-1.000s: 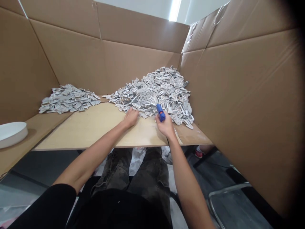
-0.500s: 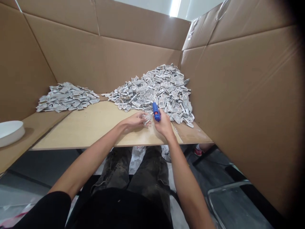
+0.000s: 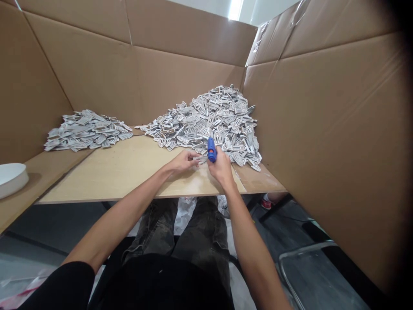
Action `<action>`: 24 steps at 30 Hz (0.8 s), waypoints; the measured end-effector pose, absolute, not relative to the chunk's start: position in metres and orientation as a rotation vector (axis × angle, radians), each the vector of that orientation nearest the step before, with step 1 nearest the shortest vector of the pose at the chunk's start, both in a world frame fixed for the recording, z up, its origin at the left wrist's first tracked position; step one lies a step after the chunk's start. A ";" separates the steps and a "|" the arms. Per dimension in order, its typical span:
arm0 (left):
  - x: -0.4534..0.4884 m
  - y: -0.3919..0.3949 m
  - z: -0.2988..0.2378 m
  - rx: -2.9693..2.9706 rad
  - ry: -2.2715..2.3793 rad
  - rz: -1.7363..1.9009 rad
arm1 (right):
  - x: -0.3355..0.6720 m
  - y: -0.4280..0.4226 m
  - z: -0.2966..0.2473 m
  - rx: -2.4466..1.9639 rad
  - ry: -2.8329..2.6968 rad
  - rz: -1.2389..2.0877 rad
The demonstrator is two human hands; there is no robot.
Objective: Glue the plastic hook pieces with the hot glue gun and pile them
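My right hand (image 3: 221,167) is closed around a blue gun-shaped tool (image 3: 211,148) with a small orange-red part. The tool points away from me toward a big heap of flat grey-white cut-out pieces (image 3: 206,116), each with slots in it. Just left of the tool, my left hand (image 3: 185,162) pinches one pale flat piece (image 3: 201,159) between thumb and fingers. That piece lies close to the tool's near side; whether they touch I cannot tell. Both hands are low over the light wooden board (image 3: 129,168).
A smaller heap of similar grey-white pieces (image 3: 87,130) lies at the back left. A white round dish (image 3: 13,181) stands at the far left. Tall cardboard walls (image 3: 180,64) enclose the back and sides. Beneath the table, a red shoe (image 3: 266,203) shows at right.
The pale piece in my left hand is turned to a flatter angle, and the fingers have shifted slightly. The blue tool has tilted a little in my right hand. The view has shifted slightly.
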State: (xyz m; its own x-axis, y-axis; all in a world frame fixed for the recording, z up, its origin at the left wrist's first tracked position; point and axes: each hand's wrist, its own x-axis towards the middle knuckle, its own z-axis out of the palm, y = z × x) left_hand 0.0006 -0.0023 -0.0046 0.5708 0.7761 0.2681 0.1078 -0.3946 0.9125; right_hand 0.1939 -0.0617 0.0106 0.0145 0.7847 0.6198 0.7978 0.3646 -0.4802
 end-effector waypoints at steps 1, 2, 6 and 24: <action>0.001 -0.003 -0.004 1.848 0.738 0.893 | 0.193 -0.062 0.011 -1.412 -1.738 -0.016; 0.001 -0.004 -0.003 1.843 0.750 0.906 | 0.192 -0.062 0.011 -1.418 -1.730 -0.012; 0.004 -0.006 -0.002 1.839 0.757 0.940 | 0.187 -0.064 0.010 -1.406 -1.706 0.012; 0.003 -0.012 -0.002 1.845 0.786 1.029 | 0.192 -0.064 0.013 -1.406 -1.636 0.003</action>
State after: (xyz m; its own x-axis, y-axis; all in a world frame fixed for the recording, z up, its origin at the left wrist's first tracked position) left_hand 0.0030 -0.0115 -0.0021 0.4618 0.8196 0.3392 0.1117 -0.4331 0.8944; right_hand 0.1923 -0.0636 0.0128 0.1069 0.7689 0.6304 0.7670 0.3397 -0.5444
